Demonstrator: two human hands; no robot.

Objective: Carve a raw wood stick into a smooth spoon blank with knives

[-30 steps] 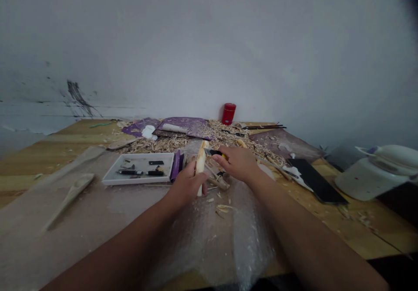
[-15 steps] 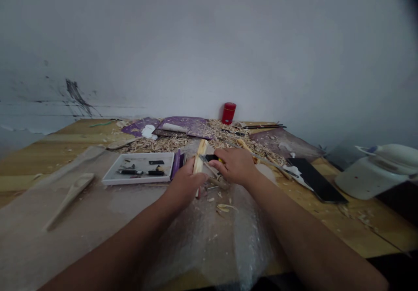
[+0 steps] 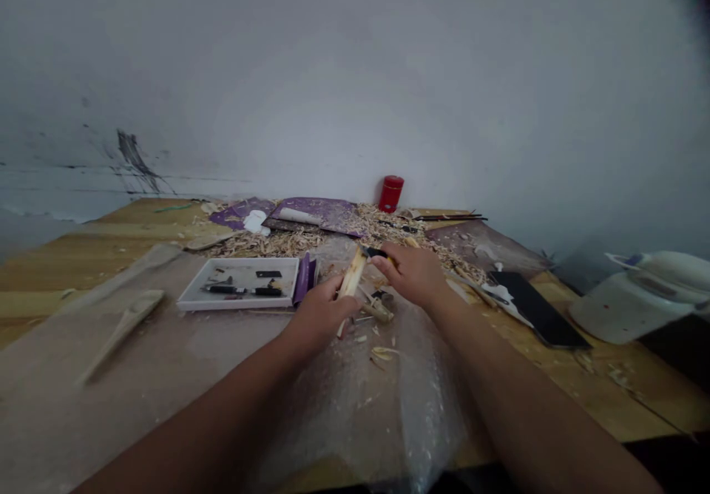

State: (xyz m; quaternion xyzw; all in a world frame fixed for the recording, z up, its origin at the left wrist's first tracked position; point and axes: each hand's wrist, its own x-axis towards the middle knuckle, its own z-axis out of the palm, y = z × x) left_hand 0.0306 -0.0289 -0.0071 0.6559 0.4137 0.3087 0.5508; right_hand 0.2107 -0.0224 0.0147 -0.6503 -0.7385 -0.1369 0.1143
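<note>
A pale strip of wood stands tilted in my left hand, its fingers closed round the lower part. My right hand grips a utility knife with a black and yellow handle. The knife's tip end meets the upper end of the wood; the exact blade contact is too small to make out. Below the hands, a short stick-like wooden piece and curled shavings lie on clear plastic sheeting.
Left of my hands is a white tray with black-handled tools. A carved wooden spoon lies further left. Behind spread many wood shavings and a red canister. On the right are a black phone-like slab and a white lidded pot.
The knife has moved up the wood to its far end. The wood now leans more to the right, and my right hand has shifted slightly right and away from my left.
</note>
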